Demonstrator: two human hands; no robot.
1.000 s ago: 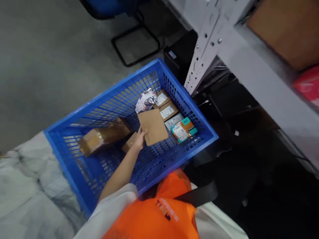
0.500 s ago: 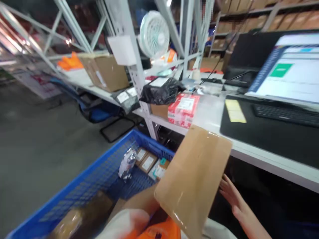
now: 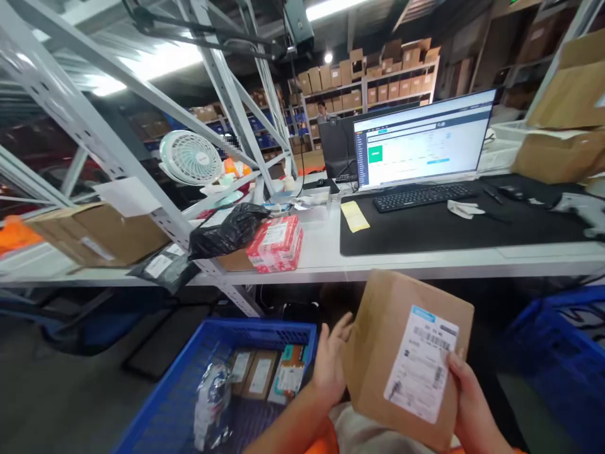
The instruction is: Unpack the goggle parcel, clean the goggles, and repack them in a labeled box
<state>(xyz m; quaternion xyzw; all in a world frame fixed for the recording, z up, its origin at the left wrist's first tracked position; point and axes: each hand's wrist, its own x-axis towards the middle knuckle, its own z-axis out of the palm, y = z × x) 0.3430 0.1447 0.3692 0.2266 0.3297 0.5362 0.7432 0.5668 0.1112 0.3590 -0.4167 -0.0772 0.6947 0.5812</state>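
Observation:
A brown cardboard box (image 3: 373, 353) is held up in front of me, tilted, between both hands. Its near face carries a white shipping label (image 3: 423, 366) with barcodes and a blue strip. My left hand (image 3: 333, 359) presses against the box's left side, fingers partly behind it. On the right side, my right hand (image 3: 472, 391) grips the edge, with the thumb on the front face by the label and the other fingers hidden. Below and left stands a blue plastic crate (image 3: 163, 394) holding a clear-wrapped packet (image 3: 211, 403) and several small labelled parcels (image 3: 259, 375).
The white desk (image 3: 321, 252) bears a monitor (image 3: 425, 142), a keyboard (image 3: 425, 197), a yellow note (image 3: 354, 216), a red parcel (image 3: 276, 243) and a black bag (image 3: 229, 233). A scanner (image 3: 581, 211) lies far right. Another blue crate (image 3: 567, 359) stands right. A metal post (image 3: 142, 195) rises left.
The view has swung right towards the desk. The box has turned, so its labelled face now shows. My right hand, beside the box earlier, now grips its right edge.

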